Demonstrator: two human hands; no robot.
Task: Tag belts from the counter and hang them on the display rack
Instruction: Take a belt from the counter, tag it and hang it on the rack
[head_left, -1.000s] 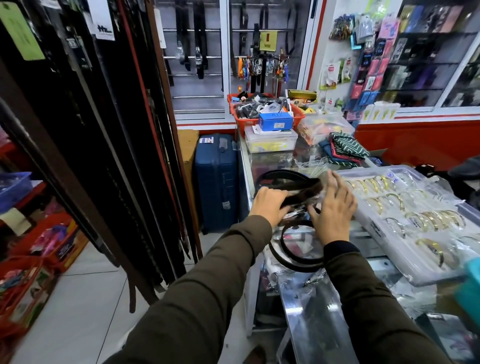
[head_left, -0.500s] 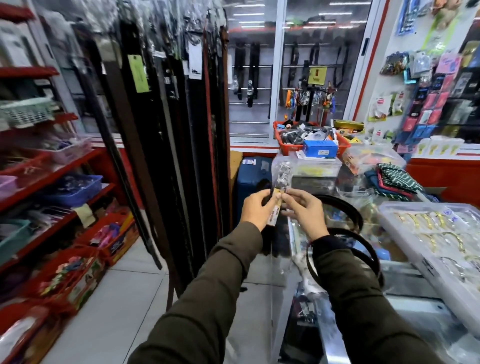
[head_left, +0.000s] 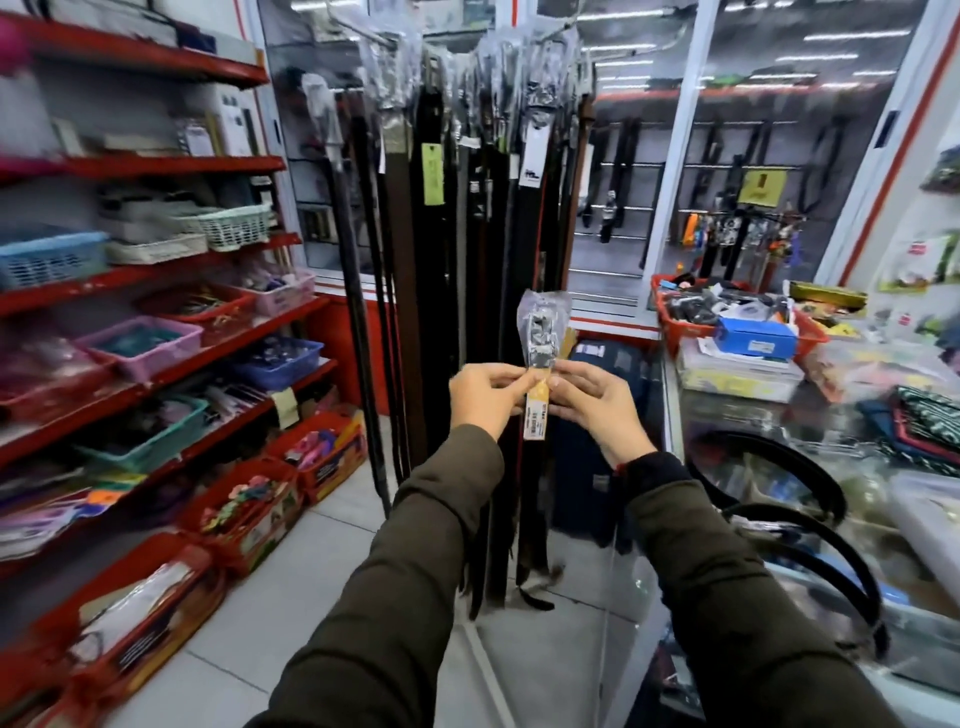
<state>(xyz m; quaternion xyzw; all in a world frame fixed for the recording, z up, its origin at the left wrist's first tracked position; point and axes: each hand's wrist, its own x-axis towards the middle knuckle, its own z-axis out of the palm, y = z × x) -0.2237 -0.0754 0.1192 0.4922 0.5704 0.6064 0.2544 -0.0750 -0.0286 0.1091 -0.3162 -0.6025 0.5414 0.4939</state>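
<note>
Both hands hold one belt upright by its buckle end. The buckle (head_left: 544, 332) is wrapped in clear plastic and stands above my fingers. A yellow-and-white tag (head_left: 536, 418) hangs below them. My left hand (head_left: 488, 397) pinches the belt from the left, my right hand (head_left: 592, 402) from the right. The strap drops down behind my hands, hard to tell apart from the hung belts. The display rack (head_left: 467, 171) of dark belts hangs straight ahead, just beyond my hands. More coiled black belts (head_left: 810, 525) lie on the glass counter (head_left: 675, 415) to my right.
Red shelves (head_left: 171, 270) with plastic baskets of small goods fill the left. A blue suitcase (head_left: 597, 364) stands on the floor behind the rack. Red baskets and a blue box (head_left: 756, 338) sit on the counter's far end. White tiled floor (head_left: 322, 587) lies between shelves and counter.
I have turned left from the counter toward the rack. The belt was lifted off the counter, and both hands now hold its buckle end upright with the tag hanging down.
</note>
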